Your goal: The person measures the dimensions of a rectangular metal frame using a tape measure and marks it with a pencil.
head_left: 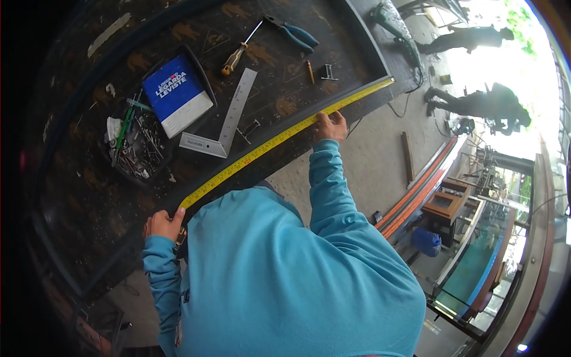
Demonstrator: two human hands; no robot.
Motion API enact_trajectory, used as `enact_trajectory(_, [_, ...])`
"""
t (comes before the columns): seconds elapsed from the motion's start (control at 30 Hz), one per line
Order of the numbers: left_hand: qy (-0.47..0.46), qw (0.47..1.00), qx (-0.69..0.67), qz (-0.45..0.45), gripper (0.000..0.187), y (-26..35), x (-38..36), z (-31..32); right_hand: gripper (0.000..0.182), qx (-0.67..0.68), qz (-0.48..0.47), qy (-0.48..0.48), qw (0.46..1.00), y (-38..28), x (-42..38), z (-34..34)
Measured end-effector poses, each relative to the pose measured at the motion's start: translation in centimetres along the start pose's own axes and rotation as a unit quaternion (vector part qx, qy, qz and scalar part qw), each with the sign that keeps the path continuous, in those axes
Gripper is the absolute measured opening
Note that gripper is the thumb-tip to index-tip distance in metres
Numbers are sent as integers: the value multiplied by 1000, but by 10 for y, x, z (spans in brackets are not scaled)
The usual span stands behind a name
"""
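Observation:
A yellow tape measure (256, 155) lies extended along the near edge of a dark frame (357, 85) on the worktable. At its lower left end, my left hand (163, 225) is closed around the tape's case, which is mostly hidden. My right hand (330, 127) touches the blade nearer its far end, fingers curled against it. Beyond the tape, a metal try square (237, 107) rests next to a small black-and-silver bracket (248, 131). A similar bracket (328, 72) and a short yellow pencil (310, 72) sit above the blade.
A screwdriver (236, 58) and blue-handled pliers (300, 37) lie farther back. At left are a tray of screws (143, 149) and a blue-and-white box (178, 95). A green power tool (395, 27) is at the table's end. Two people (485, 107) stand beyond.

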State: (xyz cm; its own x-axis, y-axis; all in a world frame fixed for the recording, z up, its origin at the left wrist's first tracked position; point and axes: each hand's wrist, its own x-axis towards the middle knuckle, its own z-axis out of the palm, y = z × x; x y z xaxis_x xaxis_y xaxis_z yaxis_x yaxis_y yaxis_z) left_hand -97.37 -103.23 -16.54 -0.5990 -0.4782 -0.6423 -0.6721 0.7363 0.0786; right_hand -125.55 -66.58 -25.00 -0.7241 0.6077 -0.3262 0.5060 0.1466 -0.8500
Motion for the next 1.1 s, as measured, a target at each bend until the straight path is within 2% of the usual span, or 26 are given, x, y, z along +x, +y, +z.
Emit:
enact_trajectory(0.07, [-10,1000,1,-8,62,4,-1,-3,55,-20,-10,3,1000,-5,-6,-2])
enact_trajectory(0.2, [-30,999,-16,-39,63,9,-5,-8,53,37,-52,-15,998,10,1,-2])
enact_trajectory(0.43, [-53,996,-15,-64,61,11,0,-2,65,141,16,-116,983,25,5,-1])
enact_trajectory(0.53, [-71,994,-23,-75,61,13,3,-3,69,95,2,-119,988,21,-11,2])
enact_trajectory(0.87, [-74,993,-29,-85,62,11,6,-2,76,132,44,-151,979,15,-24,3])
enact_trajectory(0.97, [-39,996,-45,-65,64,8,7,2,77,121,48,-148,981,15,-26,4])
enact_trajectory(1.03, [-80,992,-33,-91,62,13,8,-4,78,125,49,-153,979,16,-25,3])
enact_trajectory(1.1, [-79,992,-35,-90,62,11,8,-2,78,131,50,-157,978,17,-23,4])
